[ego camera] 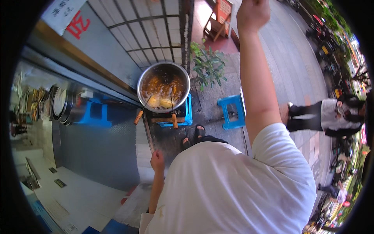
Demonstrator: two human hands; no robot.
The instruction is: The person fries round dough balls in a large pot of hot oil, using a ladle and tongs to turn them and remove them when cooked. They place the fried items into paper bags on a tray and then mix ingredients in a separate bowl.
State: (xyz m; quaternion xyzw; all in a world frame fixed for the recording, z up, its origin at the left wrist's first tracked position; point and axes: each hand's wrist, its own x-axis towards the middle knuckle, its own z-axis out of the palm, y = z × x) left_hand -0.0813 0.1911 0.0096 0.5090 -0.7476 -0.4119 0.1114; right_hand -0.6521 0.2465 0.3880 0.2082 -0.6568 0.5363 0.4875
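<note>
My left hand (157,160) hangs low beside the doorway, fingers curled, with nothing visible in it. My right hand (253,14) is stretched out at the top edge of the picture, closed like a fist. Its fingers are partly cut off, so whether it grips anything is unclear. Beyond my feet stands a round steel pot (140,83) of bubbling brown liquid, apart from both hands. Two pale golden food pieces (160,101) are at its near side. Two tools with wooden handles, a left handle (138,117) and a right handle (174,121), lean over the rim.
Under the pot are a dark cooker and a blue plastic stool (189,109). Another blue stool (230,112) stands to the right, near a leafy plant (209,65) and a sign board (221,17). A person (321,114) is on the pavement. A doorway with a metal ramp (99,152) opens left.
</note>
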